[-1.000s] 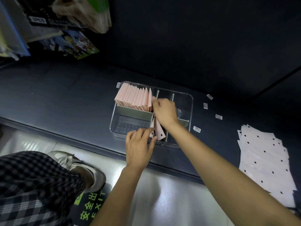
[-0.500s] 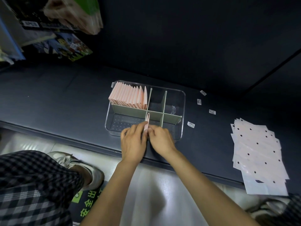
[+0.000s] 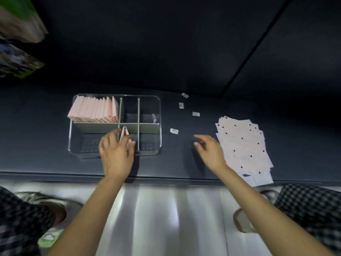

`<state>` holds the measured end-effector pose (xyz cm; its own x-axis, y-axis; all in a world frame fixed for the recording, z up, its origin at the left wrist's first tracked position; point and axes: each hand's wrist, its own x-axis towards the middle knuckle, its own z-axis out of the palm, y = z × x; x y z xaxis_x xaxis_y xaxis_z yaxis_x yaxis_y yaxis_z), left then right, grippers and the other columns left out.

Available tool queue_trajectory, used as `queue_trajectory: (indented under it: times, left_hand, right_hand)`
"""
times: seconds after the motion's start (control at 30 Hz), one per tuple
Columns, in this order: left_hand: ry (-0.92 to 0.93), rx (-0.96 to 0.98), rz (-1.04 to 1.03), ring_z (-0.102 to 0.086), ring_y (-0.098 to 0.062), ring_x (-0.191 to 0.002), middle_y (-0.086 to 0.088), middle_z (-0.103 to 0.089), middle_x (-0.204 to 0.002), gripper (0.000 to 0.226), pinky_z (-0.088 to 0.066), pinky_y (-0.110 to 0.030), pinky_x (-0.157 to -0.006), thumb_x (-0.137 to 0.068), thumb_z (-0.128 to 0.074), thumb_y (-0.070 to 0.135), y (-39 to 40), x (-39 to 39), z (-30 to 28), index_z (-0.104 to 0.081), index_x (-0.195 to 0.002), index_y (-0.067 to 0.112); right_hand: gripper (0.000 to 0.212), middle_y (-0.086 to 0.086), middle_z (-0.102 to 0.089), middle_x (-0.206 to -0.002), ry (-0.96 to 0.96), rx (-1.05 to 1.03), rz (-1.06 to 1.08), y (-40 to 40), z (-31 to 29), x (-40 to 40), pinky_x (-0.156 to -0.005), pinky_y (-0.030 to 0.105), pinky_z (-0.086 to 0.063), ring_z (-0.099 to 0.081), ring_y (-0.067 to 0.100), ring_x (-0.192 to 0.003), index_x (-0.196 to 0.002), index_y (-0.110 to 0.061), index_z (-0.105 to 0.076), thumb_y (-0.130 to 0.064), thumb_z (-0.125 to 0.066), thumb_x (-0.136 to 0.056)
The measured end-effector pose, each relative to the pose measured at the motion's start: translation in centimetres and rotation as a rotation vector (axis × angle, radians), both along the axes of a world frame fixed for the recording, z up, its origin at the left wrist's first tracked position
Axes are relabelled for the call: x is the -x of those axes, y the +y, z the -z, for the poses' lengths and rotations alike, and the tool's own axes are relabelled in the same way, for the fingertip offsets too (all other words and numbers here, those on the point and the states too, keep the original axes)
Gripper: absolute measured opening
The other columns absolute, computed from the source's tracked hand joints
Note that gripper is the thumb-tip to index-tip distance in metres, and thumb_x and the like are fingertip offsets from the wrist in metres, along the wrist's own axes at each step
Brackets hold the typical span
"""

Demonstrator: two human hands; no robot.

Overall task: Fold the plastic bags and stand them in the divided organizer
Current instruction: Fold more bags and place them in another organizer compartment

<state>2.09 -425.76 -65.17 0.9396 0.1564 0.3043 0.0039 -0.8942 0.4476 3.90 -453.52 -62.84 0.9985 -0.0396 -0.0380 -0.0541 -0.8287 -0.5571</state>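
My left hand (image 3: 116,154) covers the lower part of the folded pink bag (image 3: 124,133), so I cannot tell which near compartment of the organizer (image 3: 158,126) it stands in, nor whether my fingers (image 3: 129,143) grip it or only touch it. My right hand (image 3: 209,152) is smeared with motion blur. The small labels (image 3: 174,131) on the tabletop (image 3: 36,126) are too tiny to read. At ten o'clock, colourful packages (image 3: 18,65) are blurred and cut by the edge. My shoes (image 3: 245,222) are partly hidden by my arms.
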Motion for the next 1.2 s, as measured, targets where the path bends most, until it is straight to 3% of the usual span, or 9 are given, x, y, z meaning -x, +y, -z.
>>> queue_trajectory:
  times: [0.13, 0.27, 0.43, 0.57, 0.7, 0.83, 1.03, 1.1, 1.2]
  left_hand:
    - [-0.105, 0.054, 0.247, -0.049, -0.033, -0.107, -0.016, -0.058, -0.114, 0.022, -0.041, -0.042, -0.091, -0.089, -0.053, 0.019, -4.9, 0.4, -0.9, -0.068, -0.099, 0.006]
    - [0.084, 0.067, 0.566, -0.057, -0.029, -0.104, -0.008, -0.06, -0.115, 0.024, -0.043, -0.032, -0.09, -0.092, -0.053, 0.023, -9.9, 2.7, 0.3, -0.067, -0.107, 0.011]
    - [0.439, -0.025, 0.668, -0.025, -0.015, -0.141, 0.006, -0.033, -0.15, 0.044, -0.024, -0.031, -0.114, -0.096, -0.048, 0.038, -10.8, 4.7, 4.2, -0.047, -0.137, 0.024]
    - [0.438, -0.045, 0.665, -0.022, -0.016, -0.142, 0.006, -0.032, -0.15, 0.044, -0.019, -0.031, -0.115, -0.095, -0.05, 0.039, -11.1, 4.7, 4.4, -0.048, -0.136, 0.024]
    - [0.404, -0.015, 0.679, -0.023, -0.013, -0.141, 0.009, -0.034, -0.148, 0.046, -0.023, -0.028, -0.113, -0.095, -0.05, 0.04, -12.1, 4.3, 3.7, -0.044, -0.138, 0.027]
    - [0.443, 0.2, 0.678, -0.043, -0.011, -0.125, 0.01, -0.044, -0.139, 0.058, -0.037, -0.026, -0.102, -0.089, -0.06, 0.038, -14.1, 4.3, 2.4, -0.037, -0.142, 0.029]
    - [0.71, 0.742, 0.451, -0.056, -0.01, -0.084, 0.001, -0.056, -0.103, 0.048, -0.045, -0.013, -0.083, -0.086, -0.068, 0.015, -16.2, 4.6, 2.4, -0.049, -0.129, 0.023]
    - [0.704, 0.758, 0.454, -0.053, -0.009, -0.077, 0.001, -0.055, -0.093, 0.038, -0.044, -0.017, -0.081, -0.086, -0.067, 0.011, -16.0, 4.5, 2.6, -0.055, -0.119, 0.026]
    - [0.563, 0.553, 0.439, -0.046, -0.012, -0.085, 0.004, -0.044, -0.089, 0.043, -0.04, -0.024, -0.083, -0.081, -0.073, 0.02, -15.7, 4.4, 2.9, -0.058, -0.119, 0.029]
  right_hand:
    - [0.055, 0.009, -0.046, -0.141, 0.122, 0.178, 0.179, -11.0, 1.8, 2.7, -0.104, 0.032, -0.032, -0.039, 0.029, -0.128, -0.135, -0.01, -0.047, -0.027, -0.067, -0.086]
    - [0.079, 0.005, -0.041, -0.143, 0.226, 0.196, 0.125, -16.2, 3.3, 5.8, -0.107, 0.037, -0.031, -0.035, 0.027, -0.131, -0.136, -0.014, -0.043, -0.041, -0.079, -0.071]
    - [0.04, -0.002, -0.054, -0.128, 0.078, 0.032, 0.121, -17.3, 5.7, 7.4, -0.102, 0.038, -0.041, -0.046, 0.022, -0.121, -0.104, -0.018, -0.068, -0.026, -0.083, -0.068]
    - [0.008, 0.002, -0.062, -0.115, -0.008, -0.165, 0.241, -16.8, 6.0, 7.0, -0.097, 0.039, -0.048, -0.05, 0.023, -0.116, -0.086, -0.011, -0.075, -0.009, -0.074, -0.078]
    - [0.009, 0.006, -0.069, -0.107, -0.155, -0.008, 0.136, -15.1, 4.4, 6.4, -0.095, 0.041, -0.045, -0.057, 0.029, -0.107, -0.089, -0.009, -0.076, -0.009, -0.071, -0.082]
    - [0.005, 0.001, -0.074, -0.086, -0.272, 0.119, -0.077, -10.1, 2.5, 5.4, -0.077, 0.037, -0.048, -0.063, 0.028, -0.082, -0.081, -0.012, -0.077, -0.013, -0.073, -0.078]
    - [0.007, 0.0, -0.07, -0.087, 0.049, -0.117, -0.031, -5.6, 4.4, 6.4, -0.078, 0.027, -0.043, -0.053, 0.021, -0.089, -0.085, -0.011, -0.074, -0.015, -0.068, -0.084]
    - [0.004, -0.004, -0.067, -0.087, 0.108, -0.241, 0.006, -5.4, 4.7, 6.4, -0.081, 0.023, -0.044, -0.052, 0.017, -0.092, -0.083, -0.011, -0.073, -0.013, -0.069, -0.083]
    - [0.005, -0.008, -0.067, -0.092, 0.176, -0.432, -0.008, -5.5, 4.0, 5.9, -0.087, 0.017, -0.046, -0.056, 0.014, -0.099, -0.086, -0.008, -0.072, -0.01, -0.068, -0.083]
